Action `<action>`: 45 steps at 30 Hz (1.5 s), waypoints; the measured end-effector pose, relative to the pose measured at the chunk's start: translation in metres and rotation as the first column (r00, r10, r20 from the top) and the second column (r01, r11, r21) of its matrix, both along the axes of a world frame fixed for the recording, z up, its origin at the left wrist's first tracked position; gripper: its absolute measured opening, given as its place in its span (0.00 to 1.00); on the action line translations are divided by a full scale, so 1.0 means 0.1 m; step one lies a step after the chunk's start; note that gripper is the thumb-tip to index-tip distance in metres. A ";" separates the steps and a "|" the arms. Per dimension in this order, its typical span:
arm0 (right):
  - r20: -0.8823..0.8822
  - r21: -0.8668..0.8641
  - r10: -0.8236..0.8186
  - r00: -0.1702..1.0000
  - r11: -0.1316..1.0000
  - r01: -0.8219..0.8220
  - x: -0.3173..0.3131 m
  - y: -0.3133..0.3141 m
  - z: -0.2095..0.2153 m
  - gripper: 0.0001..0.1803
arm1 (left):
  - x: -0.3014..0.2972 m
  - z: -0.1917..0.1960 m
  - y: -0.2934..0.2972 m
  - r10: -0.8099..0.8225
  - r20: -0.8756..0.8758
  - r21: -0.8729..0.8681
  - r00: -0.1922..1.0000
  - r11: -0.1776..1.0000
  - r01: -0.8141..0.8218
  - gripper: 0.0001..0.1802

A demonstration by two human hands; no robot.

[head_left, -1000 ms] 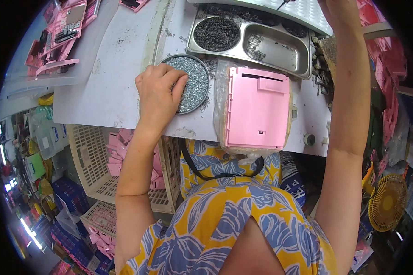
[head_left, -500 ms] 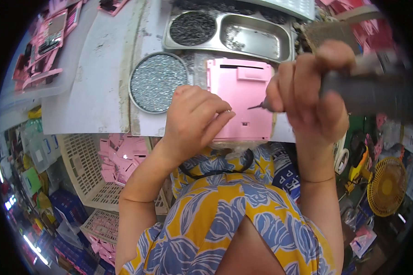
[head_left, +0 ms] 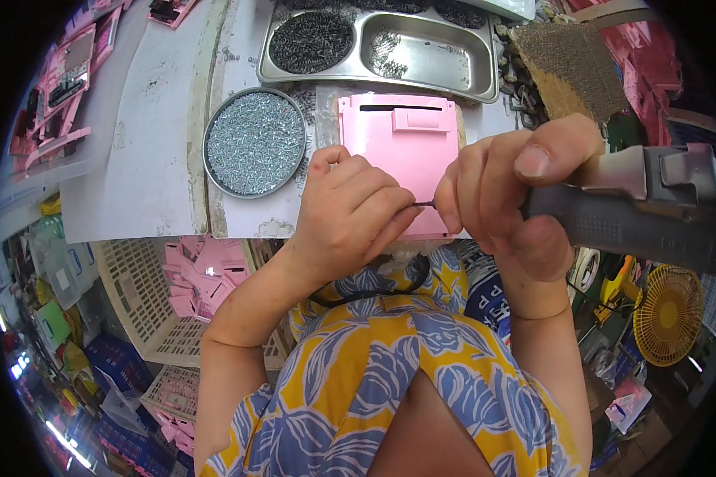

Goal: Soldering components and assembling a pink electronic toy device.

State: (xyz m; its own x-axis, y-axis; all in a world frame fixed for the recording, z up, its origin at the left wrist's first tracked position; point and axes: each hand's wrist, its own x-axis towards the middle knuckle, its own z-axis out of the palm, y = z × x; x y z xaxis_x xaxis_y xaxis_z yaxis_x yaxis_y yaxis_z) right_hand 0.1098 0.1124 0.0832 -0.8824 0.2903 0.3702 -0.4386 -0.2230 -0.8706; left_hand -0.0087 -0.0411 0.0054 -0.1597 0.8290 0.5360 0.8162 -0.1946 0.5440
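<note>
My right hand point(head_left: 525, 191) is wrapped round a grey electric screwdriver point(head_left: 628, 208), held sideways, its thin dark bit pointing left. The bit's tip meets the pinched fingertips of my left hand point(head_left: 358, 203). Those fingers close on what looks like a small silver screw, mostly hidden now. Both hands are over a flat pink plastic panel point(head_left: 386, 147) with a dark slot along its far edge and a raised block below it. To the left of the panel stands a round metal dish point(head_left: 253, 143) full of small silvery screws.
Beyond the panel sits a steel tray point(head_left: 485, 75) with dark springs point(head_left: 312, 41) in its round compartment. Pink parts lie in a clear bin point(head_left: 95, 147) at far left and a cream crate point(head_left: 139, 306) below the table. A yellow fan point(head_left: 667, 314) stands at lower right.
The screwdriver has come down and nearer, and its bit now reaches my left fingertips. My left hand has shifted slightly right relative to the panel. The whole view has slid a little.
</note>
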 end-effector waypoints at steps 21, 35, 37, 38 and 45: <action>0.048 0.156 -0.152 0.987 0.977 0.143 0.66 -0.14 -0.53 0.13 | 0.25 -0.11 0.15 -0.079 0.234 -0.175 0.969 0.977 0.122 0.08; -0.089 -0.039 -0.212 0.973 0.977 0.209 0.46 -0.12 -0.14 0.21 | 0.42 -0.11 0.11 -0.093 0.183 -0.061 0.979 0.993 0.106 0.08; -0.115 -0.001 -0.216 0.970 0.976 0.217 0.42 -0.12 -0.14 0.20 | 0.43 -0.08 0.08 -0.068 0.129 -0.109 0.989 0.991 0.082 0.08; -0.125 0.016 -0.215 0.968 0.976 0.219 0.42 -0.08 -0.16 0.19 | 0.42 -0.06 0.07 -0.054 0.100 -0.132 0.993 0.989 0.068 0.07; -0.088 0.028 -0.290 0.953 0.956 0.294 0.37 0.34 -0.53 0.15 | -0.75 -0.06 -0.19 0.551 -0.221 -0.268 0.805 0.760 -0.593 0.08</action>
State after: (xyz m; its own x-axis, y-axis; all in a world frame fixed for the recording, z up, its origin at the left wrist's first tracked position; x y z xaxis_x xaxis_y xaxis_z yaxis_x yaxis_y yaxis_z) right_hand 0.1472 0.1467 0.0303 -0.7275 0.5141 0.4544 -0.5496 -0.0402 -0.8345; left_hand -0.0837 -0.0597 -0.0004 -0.6092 0.7273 0.3161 0.7834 0.4900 0.3823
